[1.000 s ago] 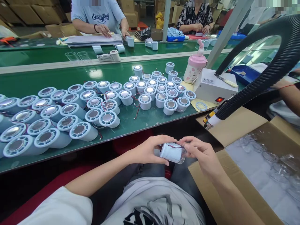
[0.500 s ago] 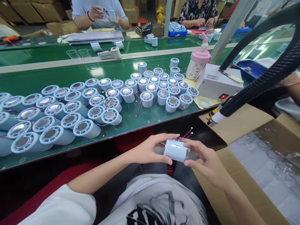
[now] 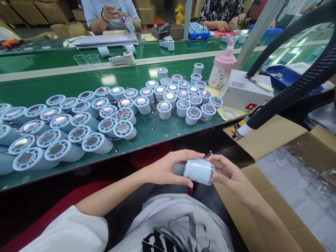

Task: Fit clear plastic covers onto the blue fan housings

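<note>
Above my lap I hold a light-blue cylindrical housing (image 3: 198,170) with a clear plastic sleeve round it, tilted on its side. My left hand (image 3: 175,168) grips its left end between thumb and fingers. The fingers of my right hand (image 3: 227,171) are closed on the clear right end. Thin red and dark wires (image 3: 208,154) with small white plugs stick up behind it. Many similar light-blue housings (image 3: 193,115) with round metallic centres and wires stand on the green bench (image 3: 162,134) beyond my hands.
At right stand a white box with a lit red switch (image 3: 236,91), a black corrugated hose (image 3: 294,84) with a metal nozzle, and a pink-lidded cup (image 3: 222,68). Below is an open carton (image 3: 252,185) of clear plastic parts. Two co-workers (image 3: 112,14) work across the bench.
The housing in my hands has turned slightly, its right end lower. My right hand has shifted a little right, and less of the wires shows. A co-worker opposite has tilted the piece they hold.
</note>
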Demonstrator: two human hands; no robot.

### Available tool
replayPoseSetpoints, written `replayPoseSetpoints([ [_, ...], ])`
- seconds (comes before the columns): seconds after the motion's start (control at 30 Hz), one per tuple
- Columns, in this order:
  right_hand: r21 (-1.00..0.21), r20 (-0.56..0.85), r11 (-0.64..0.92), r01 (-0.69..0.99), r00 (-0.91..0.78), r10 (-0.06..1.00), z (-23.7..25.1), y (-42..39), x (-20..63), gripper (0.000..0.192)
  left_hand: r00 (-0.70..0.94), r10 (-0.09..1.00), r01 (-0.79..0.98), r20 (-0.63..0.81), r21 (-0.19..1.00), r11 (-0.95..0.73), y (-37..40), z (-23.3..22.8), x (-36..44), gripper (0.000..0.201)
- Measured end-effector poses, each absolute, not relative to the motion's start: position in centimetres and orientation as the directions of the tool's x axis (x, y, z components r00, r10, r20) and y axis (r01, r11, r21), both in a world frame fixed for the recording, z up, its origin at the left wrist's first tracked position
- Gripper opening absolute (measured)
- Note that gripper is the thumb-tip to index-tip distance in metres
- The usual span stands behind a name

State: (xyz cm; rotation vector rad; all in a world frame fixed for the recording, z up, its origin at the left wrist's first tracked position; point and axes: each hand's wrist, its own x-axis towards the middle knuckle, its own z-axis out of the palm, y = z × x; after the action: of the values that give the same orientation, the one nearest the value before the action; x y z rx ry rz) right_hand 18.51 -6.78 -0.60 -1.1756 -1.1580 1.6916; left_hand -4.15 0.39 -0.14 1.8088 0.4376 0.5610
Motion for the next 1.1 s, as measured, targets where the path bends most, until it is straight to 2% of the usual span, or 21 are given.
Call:
replayPoseSetpoints([
  [0.23,-0.9,-0.352,-0.404,-0.162,-0.275,0.895,-1.4,-6.7,18.2,0.035,0.819,0.561,0.037,0.118,0.966,-0.257,0.2,-0.1,-4.2,0.074],
  [0.7,-0.761,-0.53,-0.601,-0.246,-0.299,0.794,-1.5,-6.1,17.2,0.056,0.826,0.545,-0.031,0.143,0.977,-0.211,0.2,-0.4,-4.1,0.073],
  [1.1,-0.571,-0.647,-0.788,-0.229,-0.465,0.604,-1.4,-6.1,16.9,0.068,0.803,0.57,-0.048,0.174,0.972,-0.229,-0.1,-0.5,-3.9,0.066],
])
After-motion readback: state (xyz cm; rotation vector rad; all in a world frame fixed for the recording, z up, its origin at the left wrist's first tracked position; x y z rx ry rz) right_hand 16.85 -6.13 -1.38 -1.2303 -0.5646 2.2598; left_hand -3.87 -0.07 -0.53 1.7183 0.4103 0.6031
